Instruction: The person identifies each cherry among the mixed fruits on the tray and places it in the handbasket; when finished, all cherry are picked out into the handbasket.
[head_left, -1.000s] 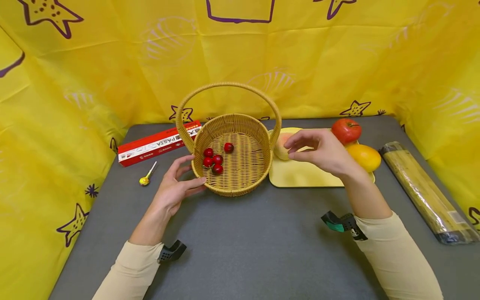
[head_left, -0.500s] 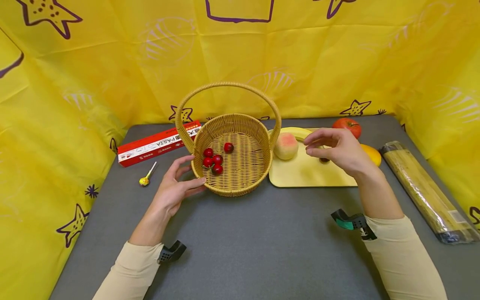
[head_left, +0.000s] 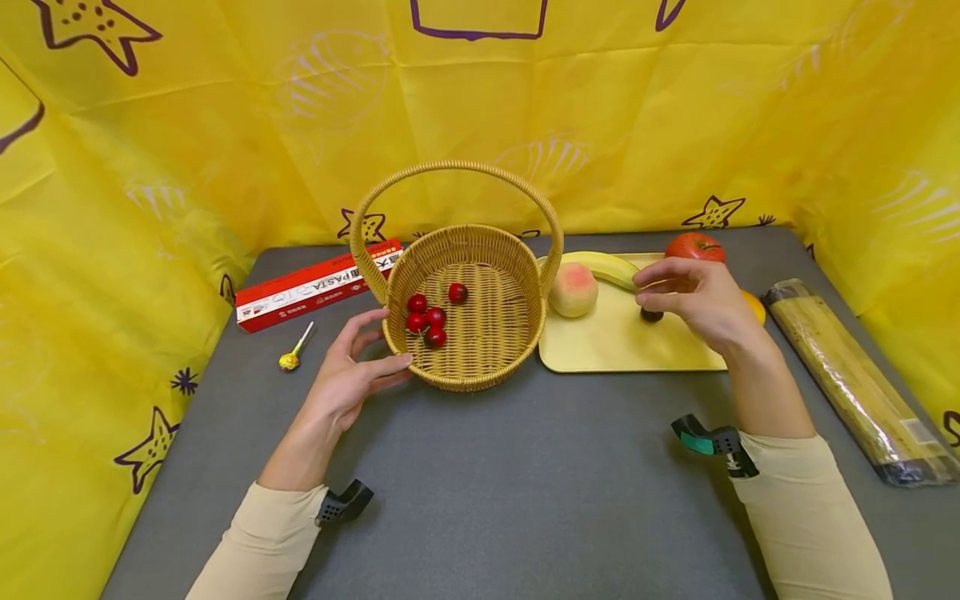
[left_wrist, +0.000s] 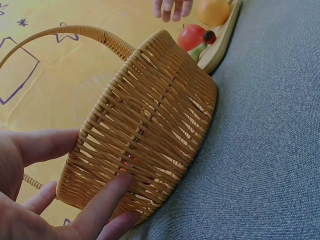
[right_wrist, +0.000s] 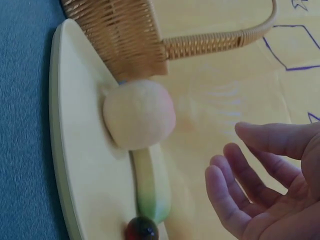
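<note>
My left hand (head_left: 352, 375) is at the near left side of a round wicker basket (head_left: 468, 383), fingers spread. In the left wrist view its fairly straight fingers touch the basket's rim and outer wall (left_wrist: 145, 115). Several red cherries (head_left: 435, 317) lie inside, mostly on the left. My right hand (head_left: 697, 300) hovers over the right part of a pale yellow tray (head_left: 600, 354), fingers loosely bent and holding nothing. Under its fingertips on the tray is a dark red cherry (right_wrist: 141, 229). A peach (head_left: 573, 290) and a banana (head_left: 611, 267) lie left of that hand.
A red apple (head_left: 696, 247) and a yellow-orange fruit (left_wrist: 213, 11) sit at the tray's right end. Further right lies a long plastic-wrapped bundle (head_left: 855, 375). Left of the basket are a red pasta box (head_left: 315, 287) and a lollipop (head_left: 295, 348). Yellow cloth walls surround the table.
My right hand has moved right, from beside the peach to over the tray's right part, uncovering the peach and banana. The left hand and basket have stayed in place.
</note>
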